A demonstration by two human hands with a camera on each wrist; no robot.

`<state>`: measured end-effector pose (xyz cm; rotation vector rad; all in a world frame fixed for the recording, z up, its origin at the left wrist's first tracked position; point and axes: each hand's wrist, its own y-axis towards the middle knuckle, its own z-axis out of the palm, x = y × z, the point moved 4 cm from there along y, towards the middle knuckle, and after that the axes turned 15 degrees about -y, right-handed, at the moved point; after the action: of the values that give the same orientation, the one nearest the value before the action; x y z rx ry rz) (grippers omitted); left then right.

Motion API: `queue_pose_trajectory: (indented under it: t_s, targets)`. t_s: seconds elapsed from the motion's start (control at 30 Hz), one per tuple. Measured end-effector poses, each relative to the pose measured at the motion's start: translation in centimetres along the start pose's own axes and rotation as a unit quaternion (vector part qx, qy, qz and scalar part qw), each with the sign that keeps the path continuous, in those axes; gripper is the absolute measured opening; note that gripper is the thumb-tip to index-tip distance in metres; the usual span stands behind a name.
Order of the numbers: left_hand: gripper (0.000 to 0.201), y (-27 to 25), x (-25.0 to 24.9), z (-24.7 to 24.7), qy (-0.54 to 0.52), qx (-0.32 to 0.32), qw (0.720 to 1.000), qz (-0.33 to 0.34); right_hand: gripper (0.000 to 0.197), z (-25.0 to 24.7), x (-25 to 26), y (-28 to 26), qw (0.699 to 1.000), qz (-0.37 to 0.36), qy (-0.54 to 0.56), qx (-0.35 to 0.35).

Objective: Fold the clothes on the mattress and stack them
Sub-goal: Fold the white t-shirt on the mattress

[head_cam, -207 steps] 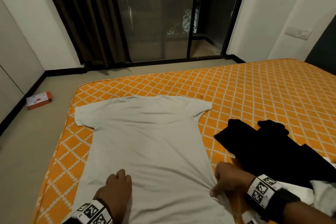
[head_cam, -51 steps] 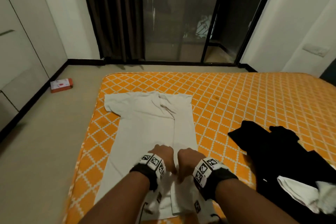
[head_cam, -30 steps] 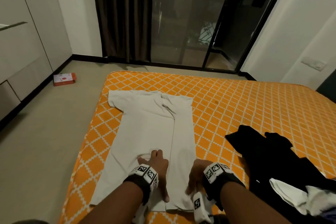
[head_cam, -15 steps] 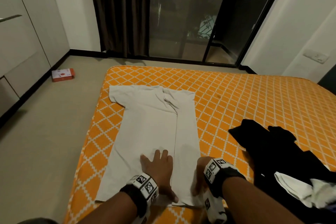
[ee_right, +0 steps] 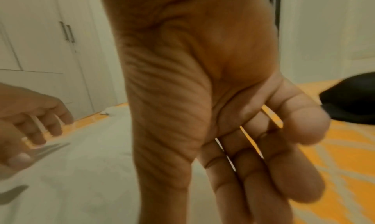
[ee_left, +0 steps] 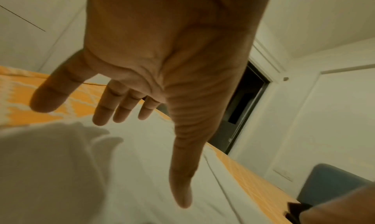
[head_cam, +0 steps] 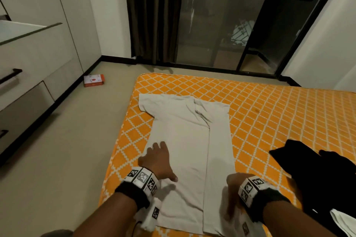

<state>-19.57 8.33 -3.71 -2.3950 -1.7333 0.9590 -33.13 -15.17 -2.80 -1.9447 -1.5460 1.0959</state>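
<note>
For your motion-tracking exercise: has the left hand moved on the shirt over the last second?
Yes. The left hand has slid left, away from the shirt's lengthwise fold edge toward its unfolded left side.

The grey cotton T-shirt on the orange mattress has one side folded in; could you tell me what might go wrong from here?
1. The grey cotton T-shirt lies near the orange patterned mattress edge; its left sleeve could slip off.
2. Both the left hand and right hand are open, so the fold may shift.
</note>
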Motion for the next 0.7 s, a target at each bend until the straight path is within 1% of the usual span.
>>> queue_pose_trajectory:
  t_s: [0.07, 0.1, 0.23, 0.3, 0.37, 0.4, 0.47, 0.5, 0.6, 0.7]
  targets:
    - [0.130, 0.3, 2.4, -1.0, -0.026, -0.006, 0.998, -0.061, 0.067, -3.1, 0.4, 0.2, 1.000, 0.001, 0.013, -0.027]
    - [0.130, 0.2, 3.5, -1.3, -0.035, -0.009, 0.996, -0.082, 0.065, -5.2, 0.8, 0.5, 0.998, 0.002, 0.019, -0.054]
    - [0.122, -0.6, 5.9, -1.0, -0.055, -0.029, 0.991, -0.120, 0.056, -13.2, 3.2, 2.7, 0.979, 0.005, 0.038, -0.199]
    - [0.114, -0.8, 6.5, -1.0, -0.072, -0.026, 0.990, -0.122, 0.048, -16.8, 4.9, 4.4, 0.968, -0.014, 0.048, -0.246]
    - [0.103, -0.8, 6.7, -1.2, -0.079, -0.006, 0.989, -0.124, 0.044, -20.1, 6.8, 6.4, 0.959, -0.041, 0.061, -0.275]
    - [0.095, -0.8, 6.6, -1.3, -0.073, 0.007, 0.990, -0.123, 0.043, -21.8, 7.9, 7.5, 0.954, -0.053, 0.063, -0.290]
    - [0.071, -0.4, 6.4, -1.3, -0.048, 0.038, 0.992, -0.113, 0.041, -25.0, 10.2, 10.0, 0.943, -0.068, 0.057, -0.322]
    - [0.064, -0.2, 6.4, -1.3, -0.039, 0.055, 0.992, -0.106, 0.041, -26.6, 11.5, 11.4, 0.937, -0.070, 0.055, -0.337]
    - [0.056, 0.7, 6.4, -1.1, -0.025, 0.079, 0.992, -0.097, 0.040, -30.4, 14.9, 14.8, 0.920, -0.073, 0.058, -0.381]
    - [0.040, 1.6, 7.0, -0.8, -0.047, 0.094, 0.990, -0.092, 0.034, -32.8, 17.2, 17.8, 0.909, -0.066, 0.049, -0.408]
